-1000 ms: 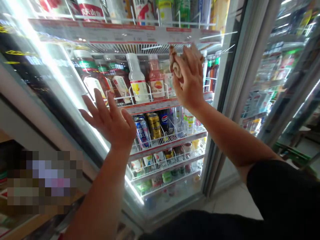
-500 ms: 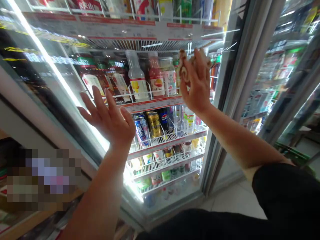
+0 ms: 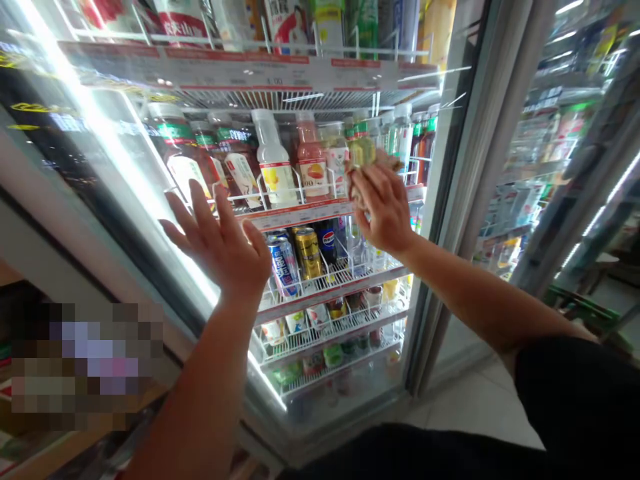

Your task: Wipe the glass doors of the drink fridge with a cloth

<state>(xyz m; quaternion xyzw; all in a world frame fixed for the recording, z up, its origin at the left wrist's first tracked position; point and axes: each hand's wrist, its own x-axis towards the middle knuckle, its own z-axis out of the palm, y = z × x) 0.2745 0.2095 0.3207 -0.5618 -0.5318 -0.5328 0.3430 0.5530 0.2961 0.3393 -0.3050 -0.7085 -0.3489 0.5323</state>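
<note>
A brownish cloth [image 3: 358, 190] lies bunched under my right hand [image 3: 384, 208], against the glass door [image 3: 345, 393] of a lit drinks cooler. The fingers are bent over the cloth, and its crumpled edge sticks out past the fingertips. My left hand [image 3: 223, 243] is raised at the left side of the same door, fingers spread and holding nothing. Whether its palm touches the glass I cannot tell. Behind the glass, between the hands, stand a clear bottle with a yellow-fruit label [image 3: 275, 163] and a pink juice bottle [image 3: 313, 160].
Wire shelves [image 3: 340, 293] inside the cooler carry several bottles and cans, among them a gold can [image 3: 309, 253]. A grey door frame [image 3: 483, 133] runs down the right, with another stocked cooler [image 3: 565, 133] beyond. Pale floor tiles [image 3: 475, 400] show below.
My right hand has moved down the glass with the cloth, its fingers now more bent. My left hand has stayed nearly in place, still spread.
</note>
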